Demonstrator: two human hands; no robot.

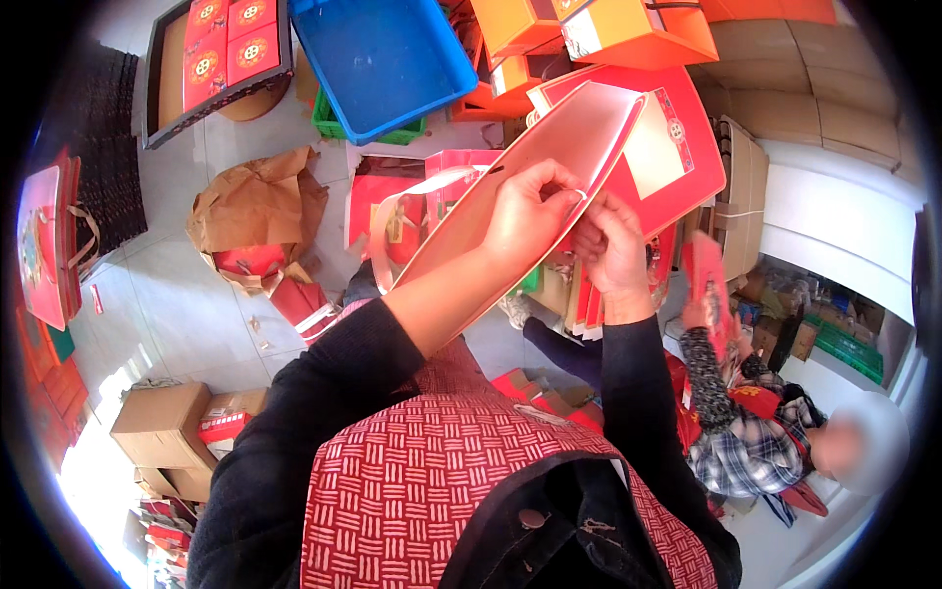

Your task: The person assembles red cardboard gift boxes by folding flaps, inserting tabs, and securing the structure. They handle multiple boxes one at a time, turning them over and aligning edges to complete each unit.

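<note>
A large gift bag (589,118) with a pale inside lies tilted across my arms, its mouth spread apart. From its left side loops a wide pale ribbon handle (432,184). My left hand (530,211) reaches inside the bag, thumb and fingers pinched at the near wall's rim on a small white end that looks like ribbon. On the outer side of that same wall, my right hand (613,240) is closed, fingertips bunched against the rim, close to the left fingers. Exactly what the right fingertips grip is partly hidden.
Behind the bag lies a stack of red bags (697,147). Beyond are a blue bin (383,59), orange boxes (638,34) and a tray of red boxes (157,108). Crumpled brown paper (260,201) lies at left. At right, another person (756,442) handles a red item.
</note>
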